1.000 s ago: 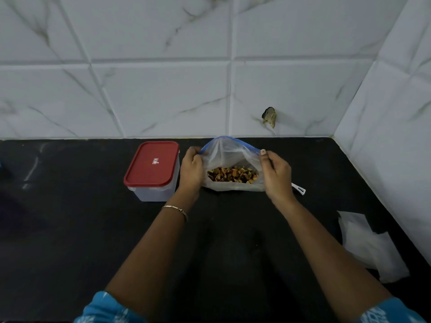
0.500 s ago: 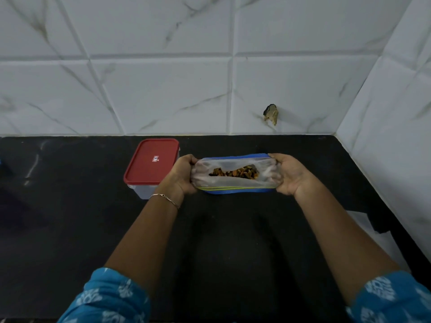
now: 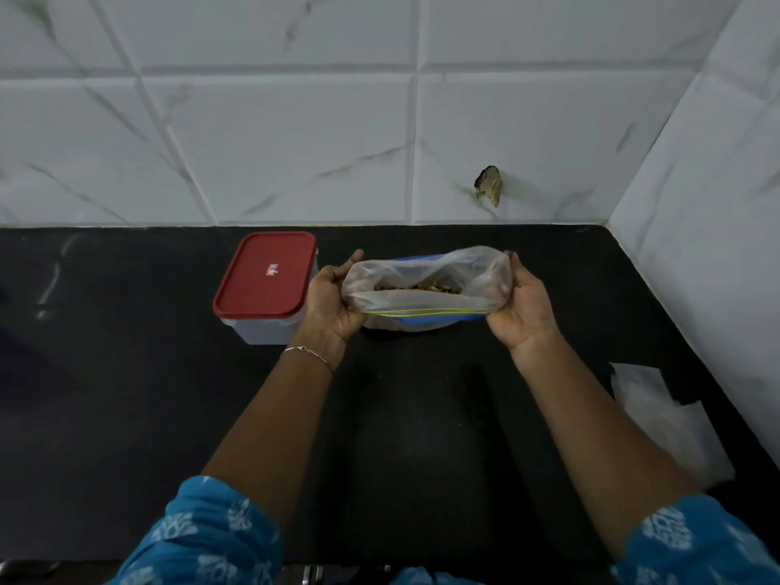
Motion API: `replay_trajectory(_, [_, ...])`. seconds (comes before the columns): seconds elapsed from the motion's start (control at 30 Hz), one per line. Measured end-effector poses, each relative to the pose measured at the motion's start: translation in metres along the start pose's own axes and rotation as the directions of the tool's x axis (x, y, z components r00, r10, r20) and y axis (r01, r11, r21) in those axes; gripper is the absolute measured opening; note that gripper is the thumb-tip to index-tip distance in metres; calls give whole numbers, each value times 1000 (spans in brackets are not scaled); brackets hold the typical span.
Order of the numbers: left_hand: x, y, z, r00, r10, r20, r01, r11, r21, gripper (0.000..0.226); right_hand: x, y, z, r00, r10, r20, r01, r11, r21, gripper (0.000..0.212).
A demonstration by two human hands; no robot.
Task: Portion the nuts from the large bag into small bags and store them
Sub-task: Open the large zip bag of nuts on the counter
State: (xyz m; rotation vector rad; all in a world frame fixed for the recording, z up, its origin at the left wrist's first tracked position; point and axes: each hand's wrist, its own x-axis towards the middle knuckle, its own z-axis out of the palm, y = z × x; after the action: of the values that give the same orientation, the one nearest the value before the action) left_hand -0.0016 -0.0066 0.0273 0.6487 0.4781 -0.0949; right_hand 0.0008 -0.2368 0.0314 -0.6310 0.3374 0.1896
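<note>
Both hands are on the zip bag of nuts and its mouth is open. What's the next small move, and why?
Probably free the right hand and fetch one of the small bags lying on the counter to its right, the left hand holding the zip bag steady. The mouth is stretched open and the nuts sit at the bottom, but no small bag lies beside it.
</note>
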Motion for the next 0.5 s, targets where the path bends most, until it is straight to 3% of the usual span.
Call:
replay_trajectory(0.1, [-2,2,1,998,33,47,-39,992,118,21,-1,-5,1,999,-46,-11,44,996,-81,47])
replay_trajectory(0.17, [-7,1,3,993,59,103,-87,953,289,23,-4,-7,1,998,-56,10,56,982,-180,52])
replay_trajectory(0.2, [-11,0,4,989,94,113,-134,895,425,34,-5,-7,0,997,-79,17,81,963,-256,54])
replay_trajectory(0.27, [-15,-4,4,968,205,146,-248,672,698,52,-10,-5,-2,985,-171,-4,143,838,-526,58])
replay_trajectory(0.33, [-20,-9,2,907,376,189,-333,368,868,50,-16,-2,-3,959,-283,-2,171,583,-794,51])
replay_trajectory(0.4, [-27,-12,1,787,580,211,-298,58,953,48,-19,0,-7,891,-438,121,234,214,-948,43])
replay_trajectory(0.43, [-32,-13,3,729,651,210,-244,-40,969,48,-21,1,-9,831,-510,223,261,3,-965,42])
replay_trajectory(0.5, [-42,-15,7,696,691,197,-186,-92,978,40,-28,0,-12,701,-572,426,293,-314,-903,36])
